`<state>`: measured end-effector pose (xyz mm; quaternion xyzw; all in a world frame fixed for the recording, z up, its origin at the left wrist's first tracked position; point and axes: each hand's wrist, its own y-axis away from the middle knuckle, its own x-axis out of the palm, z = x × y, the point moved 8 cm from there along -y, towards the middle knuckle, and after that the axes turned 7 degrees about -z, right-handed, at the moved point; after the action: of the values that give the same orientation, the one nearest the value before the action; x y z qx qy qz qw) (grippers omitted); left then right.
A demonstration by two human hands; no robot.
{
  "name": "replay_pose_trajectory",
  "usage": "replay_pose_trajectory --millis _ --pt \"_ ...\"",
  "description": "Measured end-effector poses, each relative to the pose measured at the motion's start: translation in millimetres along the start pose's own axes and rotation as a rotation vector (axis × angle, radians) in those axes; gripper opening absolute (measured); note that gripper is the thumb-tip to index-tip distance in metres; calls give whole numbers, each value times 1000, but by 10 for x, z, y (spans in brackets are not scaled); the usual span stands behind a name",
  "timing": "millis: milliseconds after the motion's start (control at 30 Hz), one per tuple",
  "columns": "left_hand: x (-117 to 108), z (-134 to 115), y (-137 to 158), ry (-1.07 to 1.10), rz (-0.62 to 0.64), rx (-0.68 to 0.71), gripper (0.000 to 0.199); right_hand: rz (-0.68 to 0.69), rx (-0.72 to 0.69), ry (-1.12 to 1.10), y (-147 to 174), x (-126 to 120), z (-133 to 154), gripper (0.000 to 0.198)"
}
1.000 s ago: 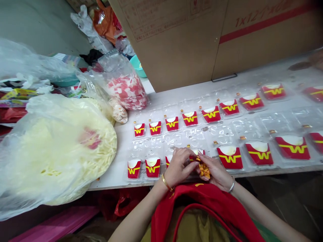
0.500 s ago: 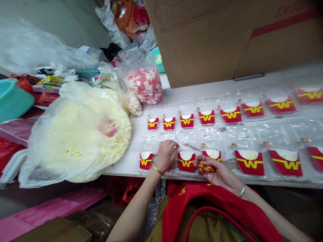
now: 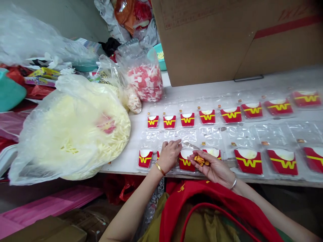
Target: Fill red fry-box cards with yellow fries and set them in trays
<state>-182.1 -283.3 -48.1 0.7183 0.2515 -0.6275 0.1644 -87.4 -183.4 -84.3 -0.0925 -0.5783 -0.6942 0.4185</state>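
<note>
My left hand (image 3: pixel 169 155), with a gold bangle at the wrist, is over the front row of clear blister packs. Its fingers are drawn together at the upper part of one pack, and whatever they pinch is hidden. Cupped palm up, my right hand (image 3: pixel 214 168) holds a small heap of orange-brown miniature burgers (image 3: pixel 201 160). Just under its fingertips lies a pack with a red toy fries box (image 3: pixel 186 164) marked with a yellow W. Beside it, another red fries box (image 3: pixel 145 158) has no hand on it. One miniature burger (image 3: pixel 203 143) sits in a neighbouring pack.
A back row of similar packs (image 3: pixel 187 120) runs along the white table. To the left lies a large clear bag of pale yellow toy fries (image 3: pixel 75 134). Behind are a bag of pink and white pieces (image 3: pixel 146 80) and a big cardboard carton (image 3: pixel 214 43).
My left hand has shifted slightly right, and the miniature burger at its fingertips no longer shows. My right hand has moved a little left and up with its heap. The view has shifted slightly.
</note>
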Motion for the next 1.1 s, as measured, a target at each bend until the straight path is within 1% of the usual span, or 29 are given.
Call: replay_pose_trajectory --millis 67,133,200,267,333,400,500,567,633,700,767,833,867,900,967,1033,1100 --pt "-57 2 32 48 5 -40 37 21 -6 10 2 40 -6 13" --pt "-189 -2 68 162 -58 -113 39 35 -7 22 10 81 -17 12" --pt "-343 -49 114 315 -137 -172 36 43 -10 31 19 125 -27 11" --pt "-447 -151 157 438 -163 -186 28 51 -16 47 27 173 -41 12" --pt "-478 -257 196 499 -145 -185 20 56 -17 85 31 215 -70 14" --pt "-471 -306 243 530 -141 -201 15 75 -1 135 33 259 -123 17" --pt "-457 -303 336 575 -168 -219 11 139 55 189 40 335 -238 17" --pt "-487 -262 405 595 -200 -228 11 164 97 189 38 374 -311 16" --pt "-555 -162 470 623 -259 -256 12 177 128 177 29 419 -363 14" --pt "-623 32 532 664 -342 -323 14 181 138 187 9 471 -390 14" --pt "-654 329 601 673 -447 -438 14 168 119 212 -25 522 -387 15" --pt "-626 659 675 630 -539 -572 15 141 91 227 -64 565 -375 15" --pt "-592 799 700 597 -562 -621 15 136 84 232 -79 591 -377 15" --pt "-547 910 709 557 -564 -649 15 139 82 238 -91 621 -389 15" --pt "-450 1026 683 445 -514 -644 14 164 78 260 -113 688 -427 15" --pt "-374 1024 631 288 -430 -589 14 197 72 292 -137 751 -481 15" --pt "-328 962 593 131 -353 -535 16 228 87 328 -171 800 -561 17"
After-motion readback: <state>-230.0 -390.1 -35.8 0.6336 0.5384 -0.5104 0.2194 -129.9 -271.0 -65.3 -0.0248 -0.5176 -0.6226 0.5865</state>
